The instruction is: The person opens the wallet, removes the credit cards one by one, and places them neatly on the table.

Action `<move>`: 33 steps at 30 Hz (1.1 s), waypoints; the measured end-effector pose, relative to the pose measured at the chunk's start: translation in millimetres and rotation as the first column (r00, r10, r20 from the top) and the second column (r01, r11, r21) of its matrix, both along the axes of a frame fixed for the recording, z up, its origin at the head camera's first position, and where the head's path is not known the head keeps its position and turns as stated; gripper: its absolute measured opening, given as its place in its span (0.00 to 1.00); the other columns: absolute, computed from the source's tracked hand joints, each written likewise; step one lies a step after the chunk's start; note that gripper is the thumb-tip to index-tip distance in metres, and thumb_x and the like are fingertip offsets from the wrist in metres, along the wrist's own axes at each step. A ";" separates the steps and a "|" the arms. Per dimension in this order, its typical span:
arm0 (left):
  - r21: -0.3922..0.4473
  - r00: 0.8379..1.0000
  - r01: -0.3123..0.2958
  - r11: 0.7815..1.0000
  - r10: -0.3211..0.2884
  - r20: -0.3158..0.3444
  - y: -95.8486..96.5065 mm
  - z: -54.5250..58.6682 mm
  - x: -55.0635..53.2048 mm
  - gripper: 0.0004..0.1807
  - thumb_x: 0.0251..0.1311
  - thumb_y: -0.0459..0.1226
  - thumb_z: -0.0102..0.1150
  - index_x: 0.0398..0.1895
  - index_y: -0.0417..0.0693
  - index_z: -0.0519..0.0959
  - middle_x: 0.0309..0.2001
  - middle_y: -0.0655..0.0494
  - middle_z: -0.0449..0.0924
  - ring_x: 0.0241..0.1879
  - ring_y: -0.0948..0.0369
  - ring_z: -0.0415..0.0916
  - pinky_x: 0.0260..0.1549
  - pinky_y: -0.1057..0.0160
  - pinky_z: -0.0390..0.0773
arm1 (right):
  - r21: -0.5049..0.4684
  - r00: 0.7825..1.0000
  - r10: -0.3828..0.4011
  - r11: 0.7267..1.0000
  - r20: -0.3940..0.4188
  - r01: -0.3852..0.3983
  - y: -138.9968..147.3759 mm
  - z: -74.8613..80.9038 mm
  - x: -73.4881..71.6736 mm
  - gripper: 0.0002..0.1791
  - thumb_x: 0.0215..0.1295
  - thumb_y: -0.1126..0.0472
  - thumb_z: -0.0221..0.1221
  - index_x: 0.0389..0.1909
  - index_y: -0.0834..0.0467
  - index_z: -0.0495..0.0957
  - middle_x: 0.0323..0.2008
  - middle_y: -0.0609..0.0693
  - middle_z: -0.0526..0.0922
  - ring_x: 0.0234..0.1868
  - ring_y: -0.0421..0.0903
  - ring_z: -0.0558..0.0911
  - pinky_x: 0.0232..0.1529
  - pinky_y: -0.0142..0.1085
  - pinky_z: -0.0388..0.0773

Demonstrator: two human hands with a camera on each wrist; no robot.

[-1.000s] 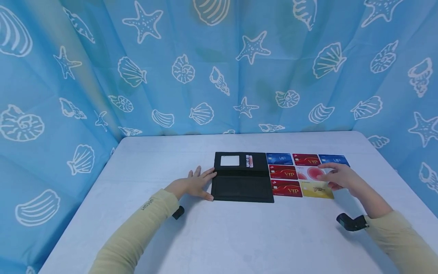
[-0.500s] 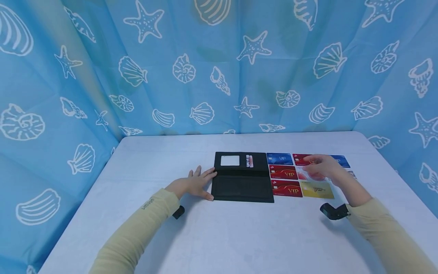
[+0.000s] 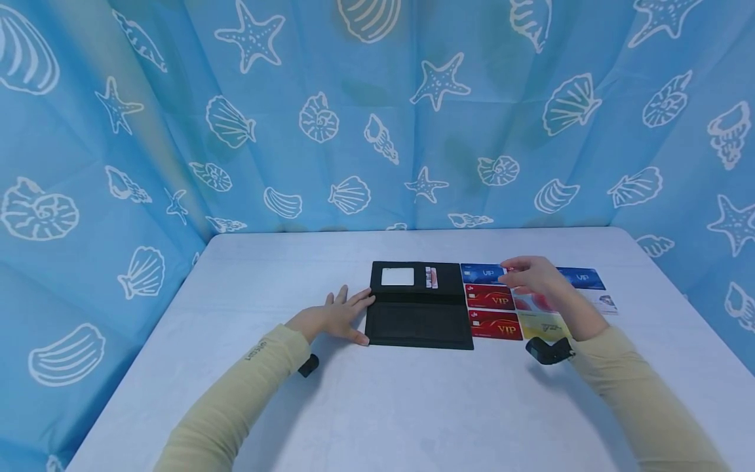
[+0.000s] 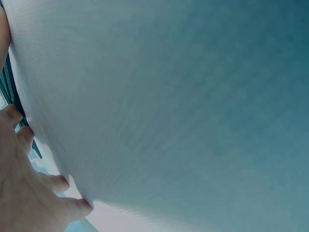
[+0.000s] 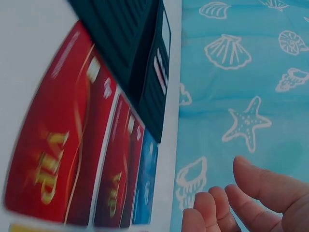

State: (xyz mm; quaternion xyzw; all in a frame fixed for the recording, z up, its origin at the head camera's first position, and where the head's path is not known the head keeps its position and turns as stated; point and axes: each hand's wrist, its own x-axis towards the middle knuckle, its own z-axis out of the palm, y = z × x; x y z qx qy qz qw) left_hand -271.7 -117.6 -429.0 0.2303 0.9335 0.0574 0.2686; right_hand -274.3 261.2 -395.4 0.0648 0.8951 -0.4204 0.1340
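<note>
A black wallet (image 3: 419, 324) lies unfolded on the table, showing a white window (image 3: 398, 276) and small cards in a slot (image 3: 432, 277). My left hand (image 3: 335, 319), fingers spread, touches its left edge. Over the rows of cards hovers my right hand (image 3: 541, 280), its thumb and fingers apart with nothing between them in the right wrist view. Beside the wallet lie a blue VIP card (image 3: 482, 273) and two red VIP cards (image 3: 491, 297). My right hand largely hides the top middle card. It partly covers a pink-patterned card (image 3: 539, 303) and a gold card (image 3: 538, 328).
Another blue VIP card (image 3: 582, 278) and a white card with a small picture (image 3: 606, 301) lie to the right. A white cloth covers the table (image 3: 377, 406). Behind it hangs a blue curtain (image 3: 366, 85) with shell prints.
My right hand has moved left across the cards, from the pink-patterned card toward the top row. The white card at the right has come into view. My left hand has stayed at the wallet.
</note>
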 end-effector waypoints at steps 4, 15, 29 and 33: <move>-0.003 1.000 -0.001 1.000 0.001 0.002 0.2 0.4 0.3 0.52 0.50 0.59 0.59 0.73 0.58 0.41 0.73 0.62 0.29 0.70 0.44 0.22 0.64 0.40 0.32 | -0.044 0.999 0.029 0.999 -0.019 -0.030 -13.4 4.9 -1.0 0.36 0.58 0.47 0.60 0.64 0.59 0.62 0.57 0.65 0.67 0.51 0.59 0.73 0.54 0.57 0.67; -0.010 1.000 0.004 1.000 -0.004 -0.004 0.2 -0.5 -0.3 0.52 0.50 0.59 0.59 0.73 0.58 0.41 0.73 0.62 0.29 0.70 0.43 0.22 0.64 0.40 0.32 | -0.113 0.999 0.044 0.993 -0.008 -0.044 -40.1 7.0 -10.4 0.31 0.62 0.58 0.57 0.64 0.62 0.60 0.58 0.66 0.67 0.54 0.60 0.73 0.55 0.46 0.71; -0.010 1.000 0.004 1.000 -0.004 -0.006 1.2 3.0 1.4 0.51 0.51 0.58 0.58 0.73 0.58 0.41 0.73 0.62 0.29 0.70 0.43 0.22 0.64 0.40 0.32 | -0.114 1.000 0.019 0.993 0.012 -0.017 -63.5 4.0 -24.0 0.30 0.60 0.60 0.58 0.62 0.61 0.63 0.55 0.64 0.69 0.50 0.57 0.75 0.53 0.42 0.73; -0.007 1.000 -0.004 1.000 0.004 0.001 1.7 4.8 3.0 0.51 0.51 0.58 0.59 0.73 0.58 0.41 0.73 0.62 0.29 0.70 0.44 0.22 0.65 0.41 0.32 | -0.119 1.000 0.002 0.993 0.014 0.000 -70.8 -1.1 -28.2 0.29 0.60 0.60 0.59 0.61 0.61 0.64 0.54 0.65 0.70 0.51 0.57 0.76 0.52 0.41 0.74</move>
